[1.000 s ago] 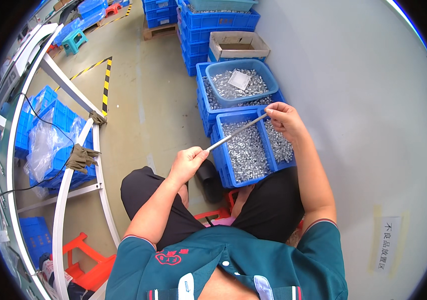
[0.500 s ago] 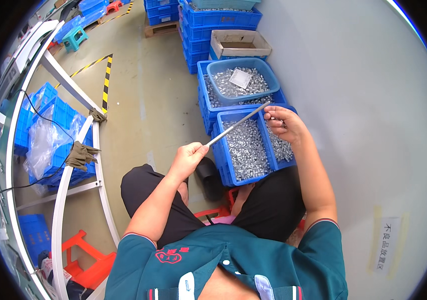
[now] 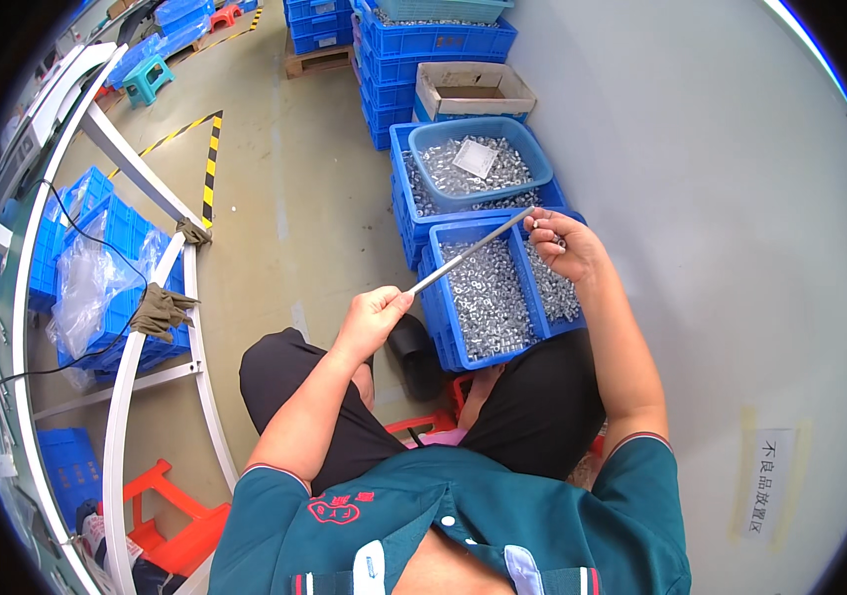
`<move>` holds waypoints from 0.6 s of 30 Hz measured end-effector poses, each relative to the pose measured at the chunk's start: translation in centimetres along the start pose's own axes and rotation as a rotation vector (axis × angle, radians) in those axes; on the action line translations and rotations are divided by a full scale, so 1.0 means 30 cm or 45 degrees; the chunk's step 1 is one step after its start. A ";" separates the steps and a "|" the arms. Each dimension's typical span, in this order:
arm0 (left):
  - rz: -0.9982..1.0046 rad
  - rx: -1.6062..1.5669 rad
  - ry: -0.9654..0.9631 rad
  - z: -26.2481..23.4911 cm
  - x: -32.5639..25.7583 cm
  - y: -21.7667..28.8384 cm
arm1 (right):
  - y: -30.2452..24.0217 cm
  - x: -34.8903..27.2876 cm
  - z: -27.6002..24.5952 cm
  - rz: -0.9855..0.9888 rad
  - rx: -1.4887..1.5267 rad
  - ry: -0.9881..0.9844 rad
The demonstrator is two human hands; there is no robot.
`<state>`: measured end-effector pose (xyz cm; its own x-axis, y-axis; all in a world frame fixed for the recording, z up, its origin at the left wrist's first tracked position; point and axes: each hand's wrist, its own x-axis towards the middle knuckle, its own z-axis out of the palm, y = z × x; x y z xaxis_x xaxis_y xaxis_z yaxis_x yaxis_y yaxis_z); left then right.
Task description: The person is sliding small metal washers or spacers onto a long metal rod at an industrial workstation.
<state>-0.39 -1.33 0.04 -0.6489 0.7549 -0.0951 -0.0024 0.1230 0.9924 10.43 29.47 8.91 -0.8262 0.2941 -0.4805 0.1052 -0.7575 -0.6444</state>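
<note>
Left hand (image 3: pixel 372 315) pinched shut on near end of thin metal rod (image 3: pixel 468 251), rod slanting up to right hand (image 3: pixel 560 244), fingers closed round far tip, small silver parts in blue crate (image 3: pixel 435 297) just beneath, round blue basin (image 3: pixel 532 159) beyond.

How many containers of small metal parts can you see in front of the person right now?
3. A divided blue crate under the hands, a blue crate just beyond it, and a round blue basin resting on that one. Stacked crates farther back may hold more.
</note>
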 end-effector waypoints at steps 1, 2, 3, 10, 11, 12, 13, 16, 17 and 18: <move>-0.002 -0.003 -0.001 0.000 0.001 0.000 | 0.000 0.002 -0.003 -0.014 -0.018 -0.024; 0.000 -0.002 -0.002 -0.001 0.001 -0.001 | 0.000 0.002 -0.008 -0.016 -0.018 -0.024; -0.007 0.026 -0.004 -0.002 0.000 -0.004 | 0.000 0.001 -0.013 -0.034 0.000 -0.044; -0.004 0.060 -0.024 0.004 -0.005 0.000 | 0.009 -0.005 -0.004 -0.121 0.029 -0.078; -0.004 0.060 -0.023 0.003 -0.004 -0.002 | 0.010 -0.006 0.000 -0.120 0.028 -0.079; -0.007 0.064 -0.027 0.003 -0.003 -0.006 | 0.010 -0.008 0.005 -0.117 0.007 -0.063; -0.011 0.068 -0.032 0.003 -0.002 -0.007 | 0.009 -0.011 0.009 -0.115 -0.014 -0.047; -0.004 0.063 -0.033 0.003 -0.002 -0.006 | 0.003 -0.018 0.008 -0.025 0.008 -0.193; -0.004 0.063 -0.033 0.004 -0.003 -0.004 | 0.004 -0.020 0.012 -0.024 0.008 -0.193; 0.000 0.062 -0.031 0.005 -0.003 -0.002 | 0.006 -0.021 0.016 -0.028 -0.038 -0.169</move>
<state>-0.22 -1.30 -0.03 -0.6300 0.7705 -0.0974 0.0354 0.1539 0.9875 10.70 28.86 9.38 -0.8941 0.2292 -0.3848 0.1012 -0.7336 -0.6720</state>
